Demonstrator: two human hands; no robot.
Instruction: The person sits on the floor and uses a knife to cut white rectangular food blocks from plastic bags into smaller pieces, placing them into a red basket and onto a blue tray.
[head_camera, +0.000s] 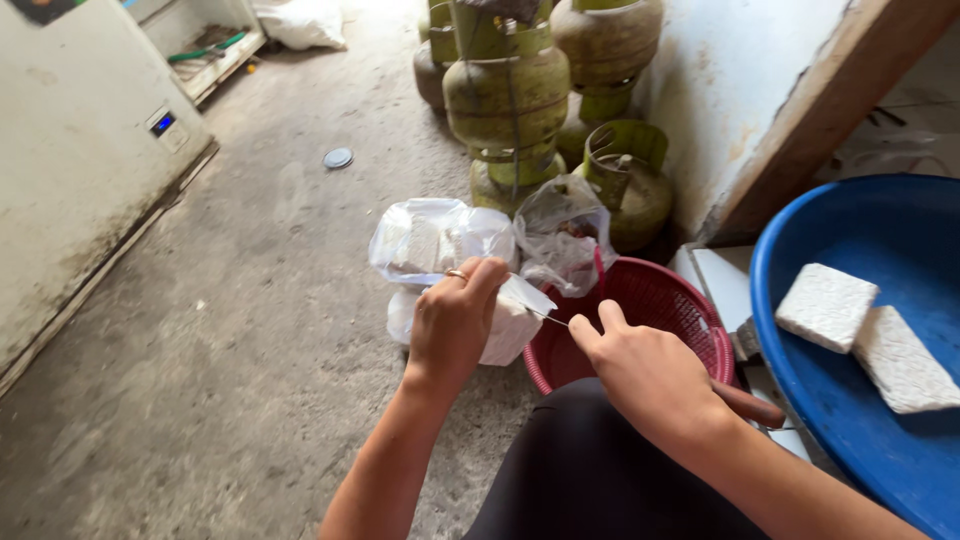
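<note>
Left hand (452, 318): fingers are closed on a wrapped white block (505, 320), which is steadied above the floor at the red basket's (690, 318) 9 o'clock rim.
Right hand (645, 375): fingers are closed on a knife (545, 316); the handle is held low so the blade reaches the wrapping.
Knife axis: the tip is pointed toward 10 o'clock.
Blue tub (800, 330): at 3 o'clock, two unwrapped blocks (826, 305) are kept inside.
Bags (440, 240): more wrapped blocks are piled at 12 o'clock.

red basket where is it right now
In the head view the red basket sits on the floor right of centre, under the right hand, between the plastic-wrapped white blocks and the blue tub.
</note>
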